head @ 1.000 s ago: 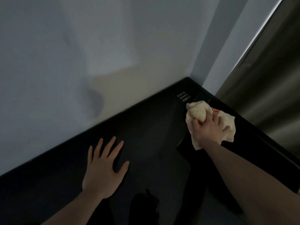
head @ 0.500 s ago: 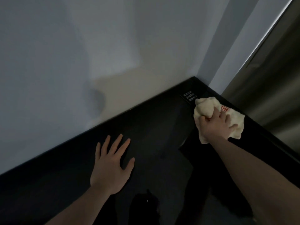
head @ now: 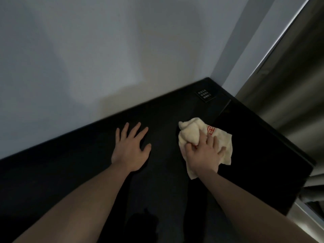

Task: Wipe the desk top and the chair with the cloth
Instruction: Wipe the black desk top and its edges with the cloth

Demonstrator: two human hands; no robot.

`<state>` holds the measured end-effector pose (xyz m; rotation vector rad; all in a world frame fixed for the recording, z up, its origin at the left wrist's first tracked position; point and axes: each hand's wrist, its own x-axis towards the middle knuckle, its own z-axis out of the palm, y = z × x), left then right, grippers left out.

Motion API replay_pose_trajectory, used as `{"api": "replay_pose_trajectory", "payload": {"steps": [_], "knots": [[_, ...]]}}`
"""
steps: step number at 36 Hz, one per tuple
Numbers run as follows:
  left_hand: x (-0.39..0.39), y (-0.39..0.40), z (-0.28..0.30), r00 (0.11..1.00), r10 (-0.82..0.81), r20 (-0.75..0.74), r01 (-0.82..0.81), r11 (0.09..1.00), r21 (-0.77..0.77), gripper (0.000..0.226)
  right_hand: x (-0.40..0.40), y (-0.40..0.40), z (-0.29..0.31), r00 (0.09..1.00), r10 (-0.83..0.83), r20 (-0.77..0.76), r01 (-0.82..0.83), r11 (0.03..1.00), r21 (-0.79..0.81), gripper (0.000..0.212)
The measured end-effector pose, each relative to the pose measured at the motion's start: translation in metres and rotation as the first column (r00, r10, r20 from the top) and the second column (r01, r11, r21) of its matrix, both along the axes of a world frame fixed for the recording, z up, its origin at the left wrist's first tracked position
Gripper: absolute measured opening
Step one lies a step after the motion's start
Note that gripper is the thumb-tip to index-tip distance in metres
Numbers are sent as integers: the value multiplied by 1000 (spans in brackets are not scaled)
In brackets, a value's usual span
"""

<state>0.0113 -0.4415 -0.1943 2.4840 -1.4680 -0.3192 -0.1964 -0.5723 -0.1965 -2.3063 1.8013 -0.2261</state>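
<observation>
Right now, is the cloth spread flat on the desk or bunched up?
Bunched up. The cloth is a crumpled wad under the right hand, which grips it against the desk; only one corner lies flat.

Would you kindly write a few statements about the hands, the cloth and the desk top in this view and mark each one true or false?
1. The right hand grips a pale cloth on the dark desk top. True.
2. The left hand holds a second cloth. False: it lies flat on the desk top with its fingers spread and holds nothing.
3. The cloth bears a red mark. True.
4. A small dark plate with pale lettering lies between the two hands. False: it lies beyond the cloth, near the desk's far corner.
5. The two hands touch each other. False: bare desk top shows between them.
</observation>
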Motion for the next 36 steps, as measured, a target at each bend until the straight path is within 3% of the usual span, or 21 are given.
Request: {"api": "replay_pose_trajectory", "payload": {"steps": [4,8,13,20,36], "knots": [[7,3,9,986,-19,-165,22,1000,18,66,7,49,5,1000,28,-2,-28,999,18,74],[15,37,26,911,-29,-410,24,1000,-17,59,14,104,9,999,32,-5,-32,999,20,73],[34,172,17,971,-90,-220,70,993,-97,58,32,172,14,999,24,-31,-22,998,54,74],[93,349,2,993,-79,-90,77,997,-19,67,53,282,16,992,128,15,-129,988,83,75],[91,367,1,999,-38,-39,36,999,-41,63,66,284,20,989,148,10,-148,988,33,71]]}}
